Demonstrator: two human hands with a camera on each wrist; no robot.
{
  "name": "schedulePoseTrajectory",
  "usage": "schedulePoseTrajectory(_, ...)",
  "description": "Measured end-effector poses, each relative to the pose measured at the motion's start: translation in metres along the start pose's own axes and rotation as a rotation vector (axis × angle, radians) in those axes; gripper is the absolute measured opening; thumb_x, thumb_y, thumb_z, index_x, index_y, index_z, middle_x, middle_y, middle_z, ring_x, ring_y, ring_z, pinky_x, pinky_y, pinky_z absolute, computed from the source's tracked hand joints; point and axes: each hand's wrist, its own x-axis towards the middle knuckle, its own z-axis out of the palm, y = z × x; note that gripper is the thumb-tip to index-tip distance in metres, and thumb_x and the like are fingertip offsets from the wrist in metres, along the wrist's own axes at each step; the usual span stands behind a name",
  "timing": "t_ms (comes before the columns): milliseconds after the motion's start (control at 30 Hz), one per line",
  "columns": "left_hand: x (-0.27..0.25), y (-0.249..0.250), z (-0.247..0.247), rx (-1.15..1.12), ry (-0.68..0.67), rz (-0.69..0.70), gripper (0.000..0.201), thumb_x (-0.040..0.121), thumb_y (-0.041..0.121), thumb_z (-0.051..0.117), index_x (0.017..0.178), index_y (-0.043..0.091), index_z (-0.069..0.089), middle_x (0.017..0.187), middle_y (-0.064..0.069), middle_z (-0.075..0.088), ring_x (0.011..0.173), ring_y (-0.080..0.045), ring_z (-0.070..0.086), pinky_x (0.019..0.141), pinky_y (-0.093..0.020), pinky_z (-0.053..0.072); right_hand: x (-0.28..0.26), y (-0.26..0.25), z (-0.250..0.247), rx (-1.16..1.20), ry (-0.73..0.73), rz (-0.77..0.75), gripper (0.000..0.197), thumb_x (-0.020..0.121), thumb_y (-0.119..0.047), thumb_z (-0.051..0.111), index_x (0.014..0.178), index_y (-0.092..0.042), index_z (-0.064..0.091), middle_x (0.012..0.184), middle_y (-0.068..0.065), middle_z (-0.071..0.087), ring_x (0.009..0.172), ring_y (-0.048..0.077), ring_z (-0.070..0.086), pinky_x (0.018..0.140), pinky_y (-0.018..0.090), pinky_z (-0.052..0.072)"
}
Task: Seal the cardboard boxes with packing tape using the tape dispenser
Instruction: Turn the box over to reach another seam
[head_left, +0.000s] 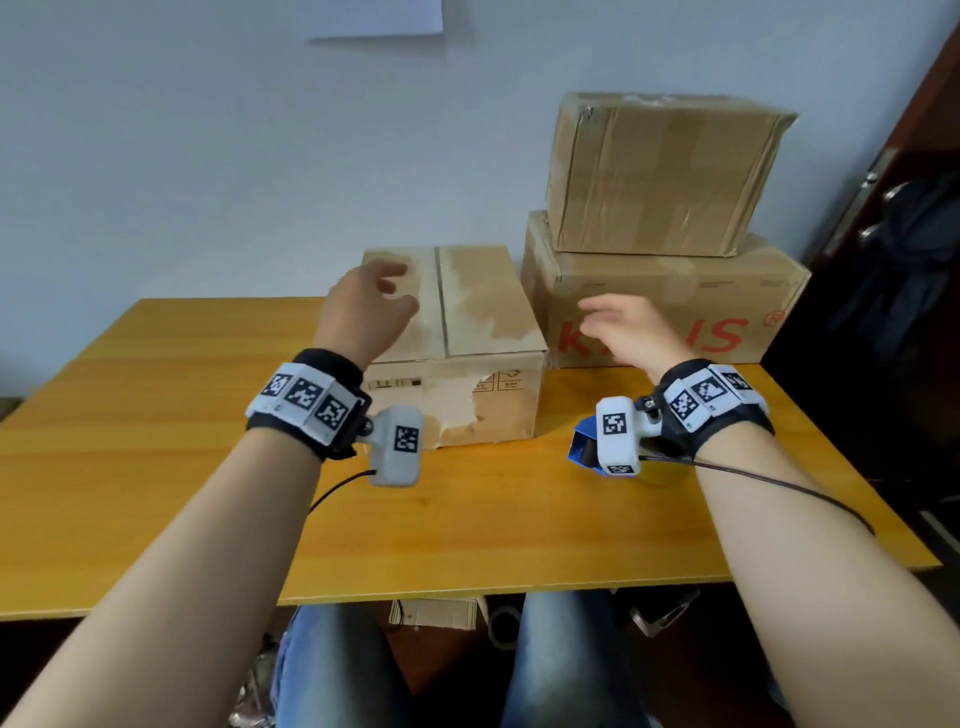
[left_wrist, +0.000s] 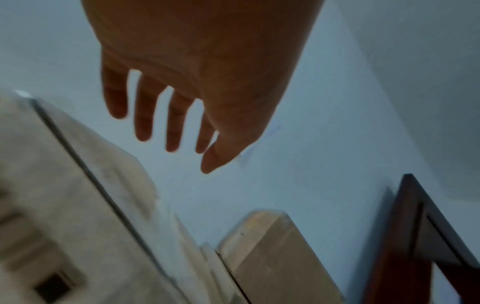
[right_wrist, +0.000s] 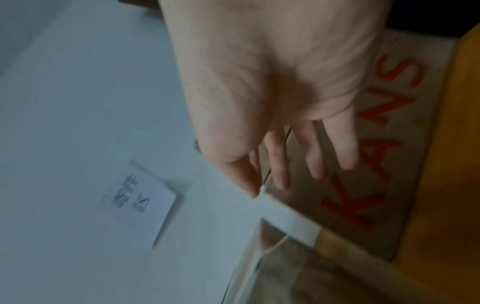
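Observation:
A worn cardboard box stands in the middle of the table, its top flaps closed along a centre seam. My left hand hovers over its left top edge, fingers spread and empty. My right hand hangs in the air right of that box, in front of the red-lettered box, fingers straight and holding nothing. A blue tape dispenser lies on the table under my right wrist, mostly hidden by the wrist camera.
A smaller taped box is stacked on the red-lettered one against the wall. The wooden table has bare surface at the left and front. A dark door with a hanging bag stands at the right.

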Motion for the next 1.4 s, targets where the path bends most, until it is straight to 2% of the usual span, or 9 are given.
schedulePoseTrajectory(167,-0.004,-0.036,-0.01,-0.005,-0.108,-0.301,0.068,0.094,0.039,0.064,0.149,0.011,0.037,0.131,-0.009,0.057,0.116,-0.028,0.055,0.09,-0.036,0.043,0.0,-0.035,0.04,-0.169,-0.149,-0.192,0.035,0.101,-0.029,0.055,0.136,-0.025,0.063,0.146,-0.008,0.054,0.136,0.013,0.046,0.106,0.028,0.03)
schedulePoseTrajectory(400,-0.006,-0.046,0.003,-0.053,-0.071,-0.286,0.085,0.086,0.046,0.071,0.153,0.014,0.029,0.136,-0.005,0.058,0.115,-0.022,0.056,0.084,-0.033,0.043,-0.002,-0.033,0.064,-0.336,-0.13,-0.232,0.029,0.099,-0.033,0.054,0.115,-0.021,0.076,0.139,-0.013,0.06,0.112,0.018,0.066,0.106,0.032,0.044)
schedulePoseTrajectory(533,-0.009,-0.043,0.015,-0.032,-0.097,-0.241,0.086,0.086,0.05,0.071,0.152,0.012,0.032,0.138,-0.006,0.057,0.117,-0.021,0.057,0.081,-0.03,0.041,-0.003,-0.03,0.055,-0.432,-0.044,-0.199,0.039,0.098,-0.036,0.055,0.078,-0.013,0.08,0.086,-0.001,0.078,0.064,0.019,0.068,0.082,0.032,0.056)
schedulePoseTrajectory(600,-0.008,-0.04,0.019,-0.024,-0.11,-0.223,0.087,0.086,0.051,0.07,0.153,0.012,0.03,0.139,-0.006,0.056,0.12,-0.023,0.056,0.081,-0.03,0.041,-0.005,-0.031,0.05,-0.458,0.013,-0.17,0.048,0.099,-0.038,0.055,0.062,-0.012,0.074,0.045,-0.006,0.058,0.046,0.015,0.053,0.072,0.029,0.05)
schedulePoseTrajectory(667,-0.007,-0.038,0.021,-0.011,-0.122,-0.207,0.084,0.087,0.049,0.07,0.152,0.011,0.032,0.138,-0.007,0.057,0.119,-0.023,0.057,0.081,-0.029,0.043,-0.006,-0.029,0.049,-0.446,0.035,-0.153,0.051,0.099,-0.038,0.056,0.057,-0.013,0.07,0.037,-0.007,0.047,0.046,0.014,0.051,0.069,0.028,0.048)
schedulePoseTrajectory(900,-0.011,-0.027,0.036,0.181,-0.114,-0.227,0.119,0.059,0.088,0.054,0.154,0.026,0.021,0.145,-0.015,0.047,0.134,-0.039,0.04,0.106,-0.063,0.035,-0.018,-0.042,0.06,-0.46,0.058,-0.151,0.043,0.093,-0.062,0.053,0.109,-0.027,0.073,0.117,-0.006,0.071,0.105,0.02,0.066,0.092,0.042,0.05)
schedulePoseTrajectory(1000,-0.018,-0.018,0.046,0.267,-0.081,-0.247,0.12,0.067,0.087,0.059,0.157,0.026,0.011,0.149,-0.02,0.039,0.139,-0.038,0.033,0.104,-0.065,0.029,-0.02,-0.048,0.074,-0.596,0.015,-0.079,0.069,0.084,-0.081,0.046,0.135,-0.036,0.055,0.148,-0.004,0.045,0.13,0.034,0.052,0.114,0.07,0.017)
schedulePoseTrajectory(1100,-0.02,-0.021,0.052,0.267,-0.057,-0.244,0.124,0.065,0.088,0.061,0.158,0.024,0.01,0.15,-0.018,0.036,0.141,-0.036,0.031,0.104,-0.065,0.03,-0.019,-0.045,0.073,-0.609,0.052,-0.059,0.068,0.08,-0.085,0.047,0.128,-0.039,0.06,0.15,-0.005,0.042,0.13,0.039,0.051,0.112,0.075,-0.004)
schedulePoseTrajectory(1400,-0.019,-0.022,0.055,0.255,-0.007,-0.27,0.121,0.068,0.085,0.062,0.158,0.026,0.008,0.151,-0.014,0.038,0.14,-0.033,0.036,0.104,-0.064,0.027,-0.02,-0.043,0.094,-0.681,0.083,-0.027,0.078,0.075,-0.094,0.035,0.129,-0.04,0.054,0.141,-0.002,0.041,0.125,0.041,0.052,0.109,0.077,-0.009)
